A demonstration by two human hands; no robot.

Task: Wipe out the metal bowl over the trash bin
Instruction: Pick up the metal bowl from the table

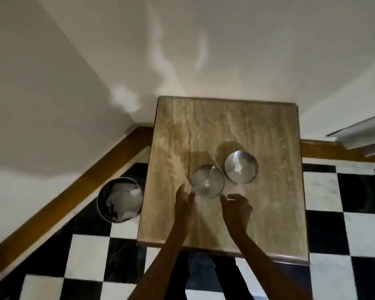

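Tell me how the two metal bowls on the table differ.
The near bowl sits right by both hands, while the far bowl stands farther back and to the right, out of their reach for now. The far bowl looks slightly larger. Both are round, shiny metal, upright on the wooden table, each with a small white speck inside.

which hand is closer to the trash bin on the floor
Left. The left hand is over the table's left part, near the edge beside the trash bin. The right hand is farther right, on the far side of the nearer metal bowl.
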